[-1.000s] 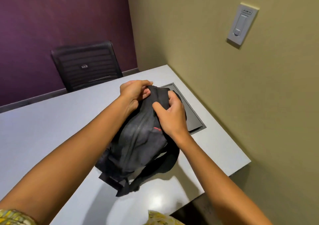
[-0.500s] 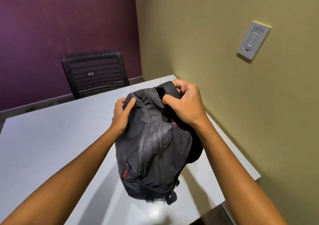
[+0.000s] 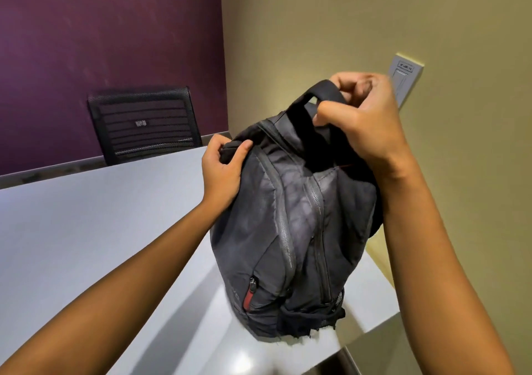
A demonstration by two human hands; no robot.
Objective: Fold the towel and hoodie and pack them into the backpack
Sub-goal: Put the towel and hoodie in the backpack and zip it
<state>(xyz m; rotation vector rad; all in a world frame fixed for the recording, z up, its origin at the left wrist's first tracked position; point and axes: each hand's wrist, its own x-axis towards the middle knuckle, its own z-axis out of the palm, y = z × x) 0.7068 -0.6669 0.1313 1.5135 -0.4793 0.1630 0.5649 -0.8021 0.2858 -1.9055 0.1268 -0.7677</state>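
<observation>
The dark backpack [image 3: 290,210] is held upright above the grey tabletop [image 3: 86,219], whether its base touches cannot be told. Its top handle [image 3: 322,92] is clasped by the right hand [image 3: 365,121], fingers curled round it; fabric at the upper edge is pinched by the left hand [image 3: 221,170]. The wall switch [image 3: 406,78] is partly hidden. The zips appear closed, so the contents are concealed.
</observation>
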